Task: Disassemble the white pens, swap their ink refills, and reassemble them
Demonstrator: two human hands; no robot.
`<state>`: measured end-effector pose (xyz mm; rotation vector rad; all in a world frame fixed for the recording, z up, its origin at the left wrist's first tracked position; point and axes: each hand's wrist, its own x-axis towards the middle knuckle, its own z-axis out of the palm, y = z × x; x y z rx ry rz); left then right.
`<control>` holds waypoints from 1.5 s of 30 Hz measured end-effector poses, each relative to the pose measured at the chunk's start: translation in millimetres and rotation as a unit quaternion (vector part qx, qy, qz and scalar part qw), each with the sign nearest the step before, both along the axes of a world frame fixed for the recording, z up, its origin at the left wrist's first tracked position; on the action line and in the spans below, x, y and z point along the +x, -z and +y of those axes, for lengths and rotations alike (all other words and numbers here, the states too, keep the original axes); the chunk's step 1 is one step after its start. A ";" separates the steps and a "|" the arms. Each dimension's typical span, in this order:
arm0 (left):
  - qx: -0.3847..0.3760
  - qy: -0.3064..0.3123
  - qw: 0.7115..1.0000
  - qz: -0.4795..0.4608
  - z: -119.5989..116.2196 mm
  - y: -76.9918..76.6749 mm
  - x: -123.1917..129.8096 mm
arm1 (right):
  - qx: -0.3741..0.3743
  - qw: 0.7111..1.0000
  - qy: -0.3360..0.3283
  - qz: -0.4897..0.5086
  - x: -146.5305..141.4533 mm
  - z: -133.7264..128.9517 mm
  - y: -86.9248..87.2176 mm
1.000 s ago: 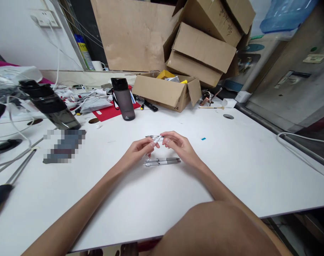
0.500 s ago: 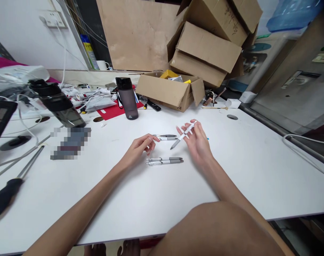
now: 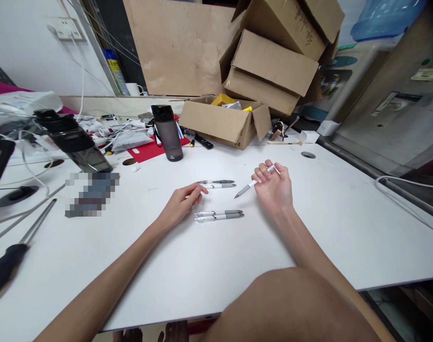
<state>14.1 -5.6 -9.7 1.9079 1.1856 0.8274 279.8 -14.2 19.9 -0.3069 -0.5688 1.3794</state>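
My right hand [image 3: 273,187] is turned palm up, its fingers curled round a white and grey pen [image 3: 248,187] whose tip points down to the left. My left hand [image 3: 184,199] rests on the white table [image 3: 209,266], fingers bent, beside the left ends of two pens [image 3: 223,185]; what its fingertips hold, if anything, is hidden. Nearer to me, two more white and grey pens [image 3: 223,216] lie side by side, their grey ends to the right.
A dark bottle [image 3: 169,135] stands behind my left hand, near an open cardboard box [image 3: 212,121] and a remote [image 3: 203,141]. At the left are a second bottle [image 3: 76,145], a blurred-out flat object [image 3: 93,194] and a screwdriver [image 3: 10,261].
My right hand has moved slightly right, and its fingers have curled round the pen. My left hand has shifted a little left. The camera view has shifted slightly.
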 end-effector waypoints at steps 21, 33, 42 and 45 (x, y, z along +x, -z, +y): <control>0.048 0.041 0.980 0.189 1.3 1.4 -5.6 | 0.003 1.000 -0.001 0.006 1.7 -0.5 -0.6; 0.052 0.042 0.979 0.191 1.2 2.5 -5.9 | 0.016 0.999 -0.031 0.002 2.9 -0.1 -0.5; 0.057 0.045 0.982 0.174 0.3 1.8 -5.9 | 0.016 0.997 0.017 -0.077 5.1 -2.8 -2.0; 0.054 0.043 0.982 0.174 0.1 1.2 -5.7 | 0.011 0.993 0.043 -0.106 5.6 -4.4 -2.4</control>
